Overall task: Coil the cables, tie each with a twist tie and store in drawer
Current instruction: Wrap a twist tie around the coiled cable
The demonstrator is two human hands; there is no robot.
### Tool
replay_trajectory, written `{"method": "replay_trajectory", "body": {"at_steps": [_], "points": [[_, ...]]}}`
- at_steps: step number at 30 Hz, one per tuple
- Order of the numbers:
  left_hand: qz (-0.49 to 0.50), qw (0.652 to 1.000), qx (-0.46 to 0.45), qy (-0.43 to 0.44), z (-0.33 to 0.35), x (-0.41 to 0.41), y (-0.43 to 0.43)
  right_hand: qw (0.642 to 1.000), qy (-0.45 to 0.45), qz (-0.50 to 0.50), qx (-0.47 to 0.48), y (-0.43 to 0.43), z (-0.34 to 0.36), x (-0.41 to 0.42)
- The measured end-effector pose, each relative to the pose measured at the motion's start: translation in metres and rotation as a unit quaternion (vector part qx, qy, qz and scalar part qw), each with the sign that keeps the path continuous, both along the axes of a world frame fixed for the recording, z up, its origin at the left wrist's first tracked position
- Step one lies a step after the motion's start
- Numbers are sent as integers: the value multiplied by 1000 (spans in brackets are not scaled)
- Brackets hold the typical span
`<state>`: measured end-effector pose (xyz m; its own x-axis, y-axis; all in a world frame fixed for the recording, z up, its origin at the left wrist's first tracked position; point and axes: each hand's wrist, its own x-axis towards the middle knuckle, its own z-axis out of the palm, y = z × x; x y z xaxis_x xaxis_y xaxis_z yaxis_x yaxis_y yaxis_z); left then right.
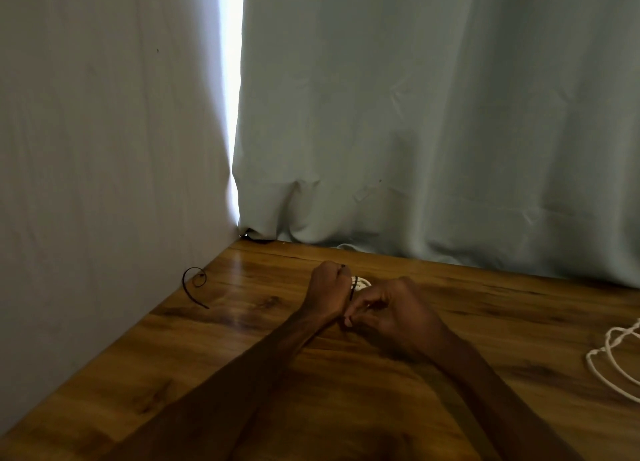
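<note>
Left hand (329,287): fisted round thin black twist tie (353,288). Right hand (394,308): fingers curled, pinching it, touching left hand.

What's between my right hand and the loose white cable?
Only bare table separates the right hand from the cable, as the head view shows.

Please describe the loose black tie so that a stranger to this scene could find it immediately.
Look at the wooden table, then follow its left edge, where the pale curtain hangs. The black tie lies there alone. It is thin and dark with a curled end, unlike the white cable at the right.
</note>
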<state>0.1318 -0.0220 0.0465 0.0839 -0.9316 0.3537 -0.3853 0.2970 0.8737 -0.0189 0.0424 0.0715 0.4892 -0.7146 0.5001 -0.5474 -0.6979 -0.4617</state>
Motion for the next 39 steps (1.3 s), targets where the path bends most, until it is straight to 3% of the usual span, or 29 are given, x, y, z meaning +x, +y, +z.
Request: {"method": "replay_trajectory", "body": {"at_steps": [5,13,21,28,39], "points": [[7,993,-72,-92,0,4,-1,996,-85,17,-10,-1,3,-4],[44,981,-148,-121,-2,6,-2,985,-172,-27,-8,-7,1,-5],[41,974,-174,-140,1,7,0,980,-192,0,54,-5,-1,-1],[80,963,-197,-164,2,7,-2,959,-267,54,83,-8,-3,0],[112,948,-209,-212,8,5,2,925,-354,38,134,-16,-7,-2]]}}
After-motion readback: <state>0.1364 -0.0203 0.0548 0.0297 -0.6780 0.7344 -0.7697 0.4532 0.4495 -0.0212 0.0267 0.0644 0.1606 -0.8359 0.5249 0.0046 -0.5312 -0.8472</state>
